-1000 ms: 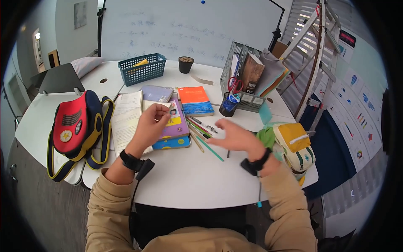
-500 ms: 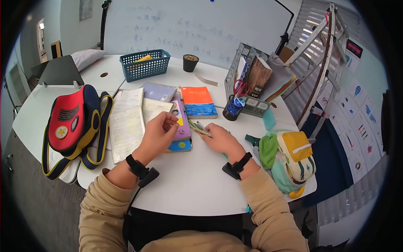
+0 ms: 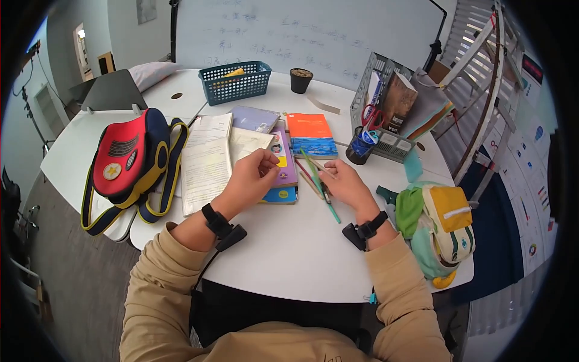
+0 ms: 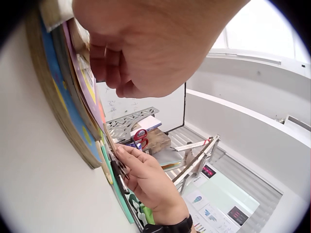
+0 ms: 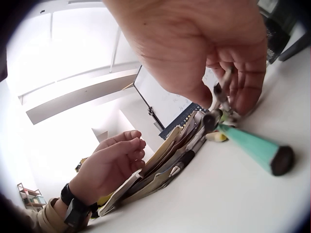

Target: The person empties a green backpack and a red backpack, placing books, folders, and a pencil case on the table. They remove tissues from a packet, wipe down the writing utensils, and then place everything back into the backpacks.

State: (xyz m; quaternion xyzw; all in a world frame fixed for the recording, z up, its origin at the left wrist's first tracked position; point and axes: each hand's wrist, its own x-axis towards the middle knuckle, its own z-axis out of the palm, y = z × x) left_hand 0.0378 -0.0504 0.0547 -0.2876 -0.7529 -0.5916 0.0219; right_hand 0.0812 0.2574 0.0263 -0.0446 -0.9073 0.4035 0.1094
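My right hand [image 3: 348,186] pinches several pencils [image 5: 222,92] between thumb and fingers, low over the table. A teal pencil [image 5: 255,147] sticks out beneath that hand, its dark end near the right wrist camera. Other pencils and a pen [image 4: 116,170] lie loosely bunched beside the books, partly covered by the fingers. Over the right edge of a purple book [image 3: 288,174] hovers my left hand [image 3: 246,181], fingers loosely curled and nothing visible in them. Under the purple book is a blue book [image 3: 288,195]; an orange and blue book [image 3: 311,130] lies just behind.
Handwritten papers [image 3: 204,181] lie left of the books, near a red and navy bag [image 3: 123,157]. A green and cream backpack [image 3: 443,229] sits at right. Behind are a teal basket [image 3: 235,90], a plant pot [image 3: 300,81], a pen cup [image 3: 360,148] and a grey file rack [image 3: 395,148].
My right hand has come in from the right to the loose pencils and taken hold of some. The left hand stays by the books. The head view has shifted.
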